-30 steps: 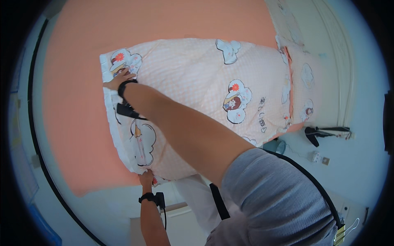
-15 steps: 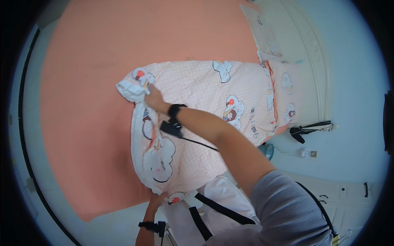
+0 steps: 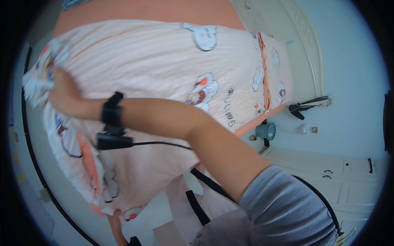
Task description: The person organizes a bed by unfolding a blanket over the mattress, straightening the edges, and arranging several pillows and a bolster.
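Note:
A pale pink quilt (image 3: 147, 61) with cloud and cartoon patches is stretched across the orange bed sheet (image 3: 197, 12). At the far left, my right hand (image 3: 65, 90) is closed around a bunched white part of the quilt's edge; some of its fingers are hidden in the cloth. Lower down, my left hand (image 3: 115, 221) grips the near corner of the same edge. Between the two hands the edge hangs in loose folds, and an orange lining shows there. Each wrist wears a black strap with a small device.
A matching pillow (image 3: 281, 69) lies by the cream headboard (image 3: 305, 53). Beyond the bed's near side are a teal bin (image 3: 266, 131), a wall socket (image 3: 314, 130) and white cabinets (image 3: 324, 176). Folded blue cloth (image 3: 76, 3) sits at the top left.
Both hands have moved left, pulling the quilt's edge with them. The quilt now covers much more of the orange sheet and looks more stretched out.

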The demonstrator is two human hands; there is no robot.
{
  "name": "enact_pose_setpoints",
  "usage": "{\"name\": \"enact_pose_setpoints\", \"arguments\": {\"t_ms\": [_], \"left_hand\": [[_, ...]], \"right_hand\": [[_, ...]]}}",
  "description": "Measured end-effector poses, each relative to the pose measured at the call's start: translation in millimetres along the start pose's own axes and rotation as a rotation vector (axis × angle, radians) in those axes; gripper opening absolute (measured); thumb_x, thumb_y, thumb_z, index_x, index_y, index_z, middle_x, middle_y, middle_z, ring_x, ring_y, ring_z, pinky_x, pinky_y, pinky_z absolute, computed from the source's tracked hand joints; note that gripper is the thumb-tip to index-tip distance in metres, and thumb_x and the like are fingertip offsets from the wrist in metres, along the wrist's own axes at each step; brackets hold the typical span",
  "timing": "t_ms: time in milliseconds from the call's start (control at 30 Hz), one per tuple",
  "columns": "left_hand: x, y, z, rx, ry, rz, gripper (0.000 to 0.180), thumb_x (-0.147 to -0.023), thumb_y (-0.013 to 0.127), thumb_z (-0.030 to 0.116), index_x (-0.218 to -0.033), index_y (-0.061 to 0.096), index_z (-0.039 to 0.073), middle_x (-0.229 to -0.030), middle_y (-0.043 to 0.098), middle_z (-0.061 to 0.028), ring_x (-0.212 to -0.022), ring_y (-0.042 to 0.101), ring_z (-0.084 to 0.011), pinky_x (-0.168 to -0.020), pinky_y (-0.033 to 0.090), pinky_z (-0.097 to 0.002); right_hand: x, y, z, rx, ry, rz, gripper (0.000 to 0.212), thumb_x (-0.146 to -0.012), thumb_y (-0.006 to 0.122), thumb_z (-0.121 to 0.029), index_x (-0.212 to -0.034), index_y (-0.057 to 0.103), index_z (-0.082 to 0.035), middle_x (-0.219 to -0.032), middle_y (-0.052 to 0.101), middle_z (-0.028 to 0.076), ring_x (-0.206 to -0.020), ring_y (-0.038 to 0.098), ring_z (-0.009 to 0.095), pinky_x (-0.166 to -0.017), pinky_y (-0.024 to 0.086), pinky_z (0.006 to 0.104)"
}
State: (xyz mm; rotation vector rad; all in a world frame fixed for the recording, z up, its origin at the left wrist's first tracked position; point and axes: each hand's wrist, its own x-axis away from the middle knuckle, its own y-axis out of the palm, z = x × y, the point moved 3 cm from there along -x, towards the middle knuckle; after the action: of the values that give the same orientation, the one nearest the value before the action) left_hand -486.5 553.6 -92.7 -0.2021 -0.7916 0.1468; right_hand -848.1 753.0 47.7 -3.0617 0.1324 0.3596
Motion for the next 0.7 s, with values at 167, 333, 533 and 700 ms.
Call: {"name": "enact_pose_setpoints", "arguments": {"t_ms": [167,333,533,700], "left_hand": [[14.8,-24.9,46.7,0.139,-0.011,0.274,0.031,-0.061,0.049,0.010,-0.089,0.046,-0.003,-0.077,0.048,-0.0073,-0.065,0.046,-0.0184,-0.062,0.039,-0.0289],[6.6,-12.2,49.8,0.265,-0.217,0.327,0.035,-0.065,0.051,0.018,-0.090,0.043,-0.005,-0.072,0.047,-0.0083,-0.067,0.050,-0.0207,-0.056,0.043,-0.0332],[-4.2,44.9,126.0,0.262,-0.379,0.218,0.046,-0.062,0.053,0.036,-0.095,0.043,0.005,-0.077,0.048,-0.0111,-0.066,0.050,-0.0218,-0.049,0.044,-0.0348],[24.7,100.3,213.9,0.355,-0.175,0.184,0.048,-0.061,0.052,0.034,-0.098,0.040,0.006,-0.076,0.048,-0.0117,-0.063,0.051,-0.0211,-0.047,0.044,-0.0304]], "right_hand": [[-17.5,-1.7,19.9,-0.323,0.048,-0.322,0.060,-0.063,0.051,-0.009,-0.115,0.025,0.004,-0.104,0.043,0.023,-0.095,0.045,0.028,-0.081,0.035,0.0305],[59.6,-97.5,135.9,-0.216,0.388,-0.420,0.053,-0.072,0.050,-0.013,-0.117,0.026,0.001,-0.098,0.048,0.017,-0.084,0.048,0.018,-0.067,0.042,0.0295],[161.9,-298.8,186.2,0.091,0.762,-0.306,0.025,-0.073,0.043,-0.014,-0.093,0.050,0.000,-0.066,0.052,0.005,-0.056,0.049,0.009,-0.049,0.041,0.0209],[213.0,-411.2,156.1,-0.133,0.952,-0.127,0.024,-0.082,0.038,-0.016,-0.099,0.046,0.000,-0.077,0.054,0.006,-0.067,0.053,0.011,-0.060,0.043,0.0209]]}}
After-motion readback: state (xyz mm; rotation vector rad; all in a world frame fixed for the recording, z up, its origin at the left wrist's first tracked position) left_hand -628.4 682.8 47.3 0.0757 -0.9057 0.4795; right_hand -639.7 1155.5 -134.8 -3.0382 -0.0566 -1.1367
